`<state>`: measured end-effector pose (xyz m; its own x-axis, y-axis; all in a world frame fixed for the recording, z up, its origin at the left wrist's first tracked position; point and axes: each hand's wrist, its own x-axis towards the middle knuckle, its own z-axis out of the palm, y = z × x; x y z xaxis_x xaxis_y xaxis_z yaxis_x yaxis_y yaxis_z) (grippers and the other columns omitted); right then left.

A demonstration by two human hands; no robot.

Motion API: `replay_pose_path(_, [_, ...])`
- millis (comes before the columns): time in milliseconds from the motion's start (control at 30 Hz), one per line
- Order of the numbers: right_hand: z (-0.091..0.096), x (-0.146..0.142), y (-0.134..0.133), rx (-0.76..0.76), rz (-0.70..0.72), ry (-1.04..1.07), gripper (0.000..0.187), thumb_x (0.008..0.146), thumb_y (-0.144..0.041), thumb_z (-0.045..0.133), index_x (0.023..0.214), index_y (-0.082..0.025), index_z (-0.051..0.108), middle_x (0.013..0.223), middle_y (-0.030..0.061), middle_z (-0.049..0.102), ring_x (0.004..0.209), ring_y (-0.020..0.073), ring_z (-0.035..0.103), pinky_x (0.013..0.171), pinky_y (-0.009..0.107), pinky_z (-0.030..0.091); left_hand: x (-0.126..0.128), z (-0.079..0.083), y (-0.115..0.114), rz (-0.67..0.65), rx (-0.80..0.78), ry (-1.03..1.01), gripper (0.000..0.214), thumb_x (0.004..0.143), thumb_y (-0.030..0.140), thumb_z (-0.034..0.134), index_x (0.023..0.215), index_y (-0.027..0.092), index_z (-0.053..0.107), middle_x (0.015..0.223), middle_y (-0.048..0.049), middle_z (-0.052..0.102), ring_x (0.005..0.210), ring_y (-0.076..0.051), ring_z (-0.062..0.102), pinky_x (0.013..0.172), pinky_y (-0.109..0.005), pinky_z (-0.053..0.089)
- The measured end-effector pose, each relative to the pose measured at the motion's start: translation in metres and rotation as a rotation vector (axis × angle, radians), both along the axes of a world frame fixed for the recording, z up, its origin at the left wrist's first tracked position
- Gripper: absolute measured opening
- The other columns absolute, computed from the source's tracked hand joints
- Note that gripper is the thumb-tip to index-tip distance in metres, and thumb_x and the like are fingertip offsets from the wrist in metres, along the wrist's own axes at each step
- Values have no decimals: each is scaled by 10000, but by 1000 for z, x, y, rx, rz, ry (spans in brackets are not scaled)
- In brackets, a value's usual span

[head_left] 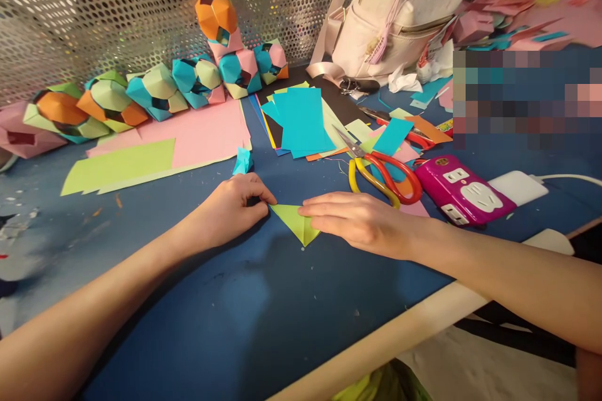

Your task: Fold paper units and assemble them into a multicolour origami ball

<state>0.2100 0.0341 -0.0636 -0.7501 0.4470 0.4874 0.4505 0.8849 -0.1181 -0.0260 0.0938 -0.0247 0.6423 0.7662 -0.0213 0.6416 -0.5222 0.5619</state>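
A light green folded paper triangle [301, 223] lies on the blue tabletop, one point toward me and a crease running down its middle. My left hand [239, 205] pinches its left corner between thumb and forefinger. Across its right part rests my right hand [364, 225], fingers stretched out and pressing flat, so that corner is hidden. Just behind my left hand stands a small folded piece of blue paper [242, 161].
Scissors [383, 175] and a magenta power socket [463, 191] lie to the right. Blue paper sheets [303, 122], pink sheets [207, 131] and green sheets [122, 166] are behind. Folded paper modules [157, 89] line the perforated metal panel, near a pale backpack [376, 19].
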Motion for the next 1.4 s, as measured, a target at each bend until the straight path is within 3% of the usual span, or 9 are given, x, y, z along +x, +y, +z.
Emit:
replay_pose_path(133, [1, 0, 0, -3, -3, -14, 240, 915, -45, 450, 925, -101, 682, 1095, 112, 712, 1081, 230, 644, 887, 362, 584, 3, -3, -5, 25, 51, -20, 198, 814, 318, 551, 719, 193, 674, 794, -38, 646, 788, -175, 573, 742, -315, 461])
replay_pose_path(433, [-3, 1, 1, 7, -6, 0, 229, 934, -90, 449, 919, -113, 677, 1105, 114, 705, 1092, 225, 634, 862, 363, 590, 6, -14, -16, -92, 369, -59, 177, 874, 214, 518, 812, 172, 679, 901, -72, 630, 850, -183, 552, 795, -335, 467])
replay_pose_path(600, [0, 1, 0, 4, -16, -18, 235, 936, -89, 447, 905, -122, 677, 1101, 105, 706, 1091, 214, 635, 889, 353, 580, 9, -13, -26, -234, 299, -86, 206, 902, 193, 483, 844, 186, 681, 955, -73, 646, 897, -174, 581, 802, -314, 485])
replay_pose_path(767, [0, 0, 0, 18, -19, -20, 249, 947, -109, 436, 896, -121, 679, 1086, 107, 706, 1080, 215, 637, 890, 361, 578, 10, -14, -32, -279, 291, -80, 143, 885, 218, 541, 873, 193, 681, 991, -76, 636, 911, -179, 575, 800, -317, 488])
replay_pose_path(1267, [9, 1, -1, -19, -11, -115, 292, 958, -105, 384, 962, -127, 675, 1091, 101, 689, 1060, 196, 593, 889, 356, 531, 14, -18, -37, -211, 268, -49, 47, 844, 206, 582, 837, 194, 627, 989, -66, 612, 891, -179, 558, 794, -333, 483])
replay_pose_path(1400, [22, 3, -9, -17, -117, -222, 271, 893, -64, 432, 826, -146, 680, 918, 83, 710, 913, 216, 574, 818, 391, 488, 13, -20, -40, -201, 306, -39, 27, 834, 197, 587, 826, 187, 611, 996, -72, 616, 885, -190, 557, 779, -344, 487])
